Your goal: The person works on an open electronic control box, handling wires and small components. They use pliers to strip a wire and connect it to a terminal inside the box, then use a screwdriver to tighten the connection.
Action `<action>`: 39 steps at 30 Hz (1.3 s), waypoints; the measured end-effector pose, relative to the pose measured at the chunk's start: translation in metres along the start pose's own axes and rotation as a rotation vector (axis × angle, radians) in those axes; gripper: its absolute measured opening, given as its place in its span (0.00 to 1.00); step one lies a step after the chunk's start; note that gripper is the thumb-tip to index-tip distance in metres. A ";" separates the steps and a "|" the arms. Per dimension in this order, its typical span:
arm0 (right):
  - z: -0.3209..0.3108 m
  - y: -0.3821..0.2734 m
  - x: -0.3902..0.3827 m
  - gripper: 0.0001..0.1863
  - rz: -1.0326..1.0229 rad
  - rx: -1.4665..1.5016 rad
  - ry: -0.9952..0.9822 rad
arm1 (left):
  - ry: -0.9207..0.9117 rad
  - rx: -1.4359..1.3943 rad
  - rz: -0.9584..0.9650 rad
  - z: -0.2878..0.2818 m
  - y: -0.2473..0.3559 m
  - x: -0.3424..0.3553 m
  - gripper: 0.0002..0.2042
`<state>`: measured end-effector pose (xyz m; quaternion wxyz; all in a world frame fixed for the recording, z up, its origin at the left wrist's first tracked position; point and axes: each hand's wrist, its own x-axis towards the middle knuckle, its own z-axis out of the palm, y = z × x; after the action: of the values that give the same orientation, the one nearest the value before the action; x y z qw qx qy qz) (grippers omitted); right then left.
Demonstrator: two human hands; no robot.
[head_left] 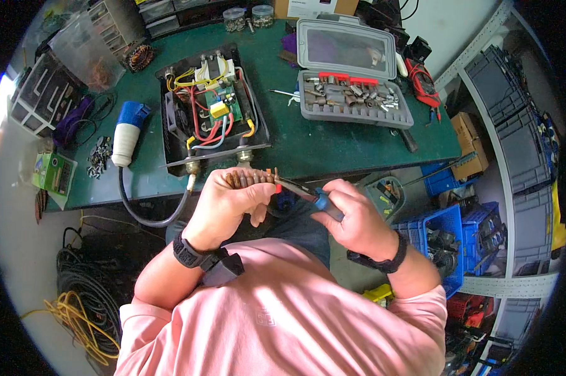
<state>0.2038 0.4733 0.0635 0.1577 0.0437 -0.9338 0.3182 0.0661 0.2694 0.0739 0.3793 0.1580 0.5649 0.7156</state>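
Note:
My left hand (229, 203) is closed around a brown copper coil (251, 178) with thick turns, held just in front of the bench edge. A small red piece shows at the coil's right end. In my right hand (361, 219) is a blue-handled tool (325, 202) with a slim metal end; whether it is pliers or a screwdriver I cannot tell. Its tip reaches the coil's right end. Beyond my hands lies an opened black electrical unit (217, 106) with a circuit board, a yellow component and red, blue and yellow wires.
On the green bench (283, 147) stand an open grey socket case (358, 103), a blue-and-white industrial plug (129, 131) with a black cable, and a red multimeter (424, 84). Blue crates (443, 232) stand at the right. Coiled cables (85, 313) lie on the floor at left.

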 end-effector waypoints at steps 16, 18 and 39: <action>-0.024 0.001 0.005 0.13 0.018 -0.033 -0.191 | -0.075 0.186 -0.013 -0.002 0.016 -0.002 0.06; -0.034 0.000 0.008 0.12 -0.069 -0.135 -0.216 | -0.075 0.266 -0.071 0.001 0.022 -0.002 0.06; 0.030 -0.005 -0.009 0.14 0.132 0.151 0.103 | 0.129 0.001 0.099 0.015 -0.008 0.001 0.07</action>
<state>0.2049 0.4506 0.0408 0.1805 -0.0225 -0.8987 0.3990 0.0778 0.2811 0.0705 0.3062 0.1395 0.5800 0.7419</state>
